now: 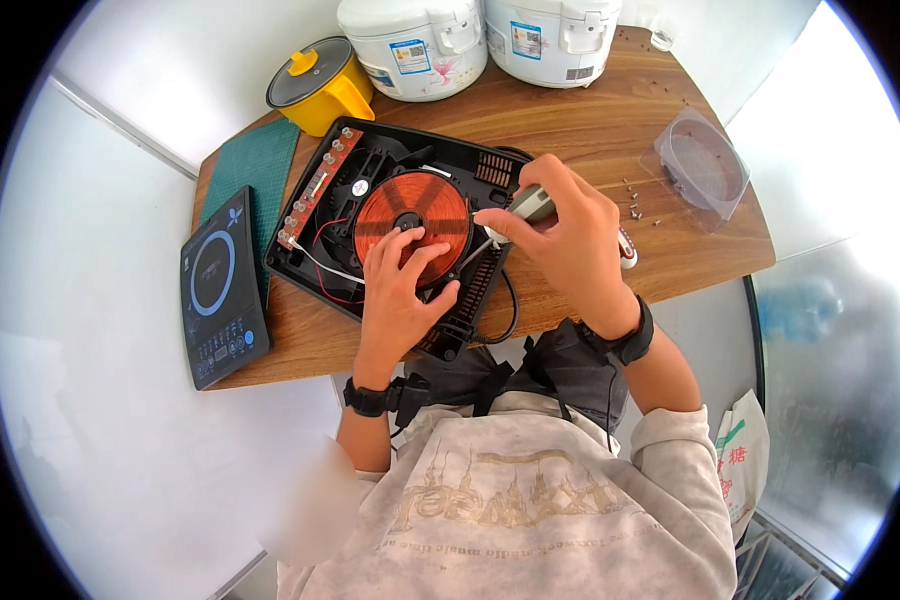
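Note:
An opened black induction cooker base [448,150] lies on the table with its inside facing up. In it sits a round copper coil [395,195], with a red circuit strip [320,185] along the left side and red and white wires. My left hand [395,300] lies over the coil's near part, fingers spread and fingertips touching it. My right hand [585,235] grips the grey-and-white handle of a screwdriver [532,205]. The shaft slants down and left to the coil's right edge. Its tip is too small to make out.
The cooker's black top panel [222,300] rests at the left, partly over a green cutting mat [255,155]. A yellow pot [335,105] and two white rice cookers [415,60] stand behind. Loose screws [634,212] and a clear plastic tray [705,165] lie right.

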Tool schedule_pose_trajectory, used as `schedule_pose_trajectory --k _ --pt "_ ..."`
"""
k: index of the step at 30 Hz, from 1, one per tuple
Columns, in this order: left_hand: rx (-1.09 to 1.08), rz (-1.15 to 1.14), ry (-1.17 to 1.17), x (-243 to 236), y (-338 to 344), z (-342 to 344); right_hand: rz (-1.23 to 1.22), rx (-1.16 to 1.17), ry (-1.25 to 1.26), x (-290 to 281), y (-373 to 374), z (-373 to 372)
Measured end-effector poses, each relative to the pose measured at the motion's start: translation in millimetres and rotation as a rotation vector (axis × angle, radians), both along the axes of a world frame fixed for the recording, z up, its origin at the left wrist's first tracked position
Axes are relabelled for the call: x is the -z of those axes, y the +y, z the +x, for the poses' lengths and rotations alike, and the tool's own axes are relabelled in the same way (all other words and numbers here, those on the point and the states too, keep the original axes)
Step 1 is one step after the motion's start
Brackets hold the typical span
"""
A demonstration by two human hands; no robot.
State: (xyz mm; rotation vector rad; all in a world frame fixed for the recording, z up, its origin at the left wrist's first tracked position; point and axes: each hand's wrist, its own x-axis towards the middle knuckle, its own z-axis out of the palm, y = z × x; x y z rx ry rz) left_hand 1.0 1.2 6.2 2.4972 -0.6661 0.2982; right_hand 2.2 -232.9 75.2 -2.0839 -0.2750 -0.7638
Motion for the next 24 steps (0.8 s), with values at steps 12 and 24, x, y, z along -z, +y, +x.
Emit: schedule_pose_trajectory --k 12,24 --pt "0.006 -0.025 0.037 0.1 0.3 0.0 -0.153 0.112 -0.167 9.9 2.9 -20.0" --pt "-0.006 -0.033 0.009 1.6 1.0 0.0 -0.17 -0.01 -0.056 13.0 -19.6 -59.6"
